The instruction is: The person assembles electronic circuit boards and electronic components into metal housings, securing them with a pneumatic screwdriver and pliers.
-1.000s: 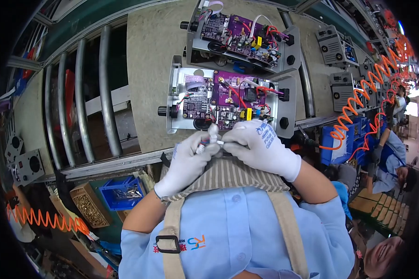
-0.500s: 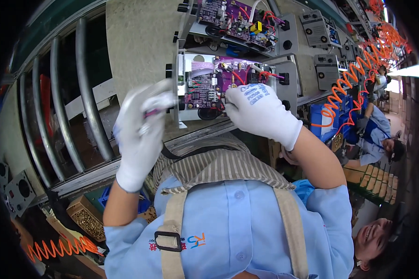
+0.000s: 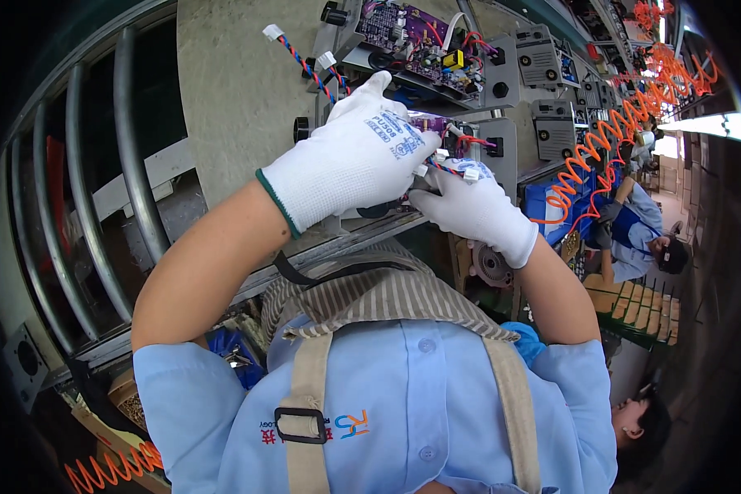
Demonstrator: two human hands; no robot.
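Note:
My left hand [image 3: 350, 156], in a white glove with a green cuff, reaches over the nearer purple circuit board [image 3: 428, 125]. It is closed on a wire harness of twisted red, blue and black wires [image 3: 292, 51]. White plugs [image 3: 327, 60] stick out beyond its far side, and another white plug [image 3: 471, 174] emerges towards my right hand. My right hand [image 3: 477, 210], also gloved, is at the board's near edge with its fingers drawn together beside these wires; what lies in its grip is hidden. Most of the board is covered by my left hand.
A second open unit with a purple board [image 3: 412, 37] stands just beyond. Grey boxed units [image 3: 556, 128] line the bench at right, near coiled orange hoses [image 3: 580, 177] and blue bins. Metal rollers [image 3: 136, 148] lie left. Co-workers [image 3: 646, 222] are at right.
My left hand has swung from the board's left side across the top of it, bringing the wire harness. My right hand has moved slightly right and towards me.

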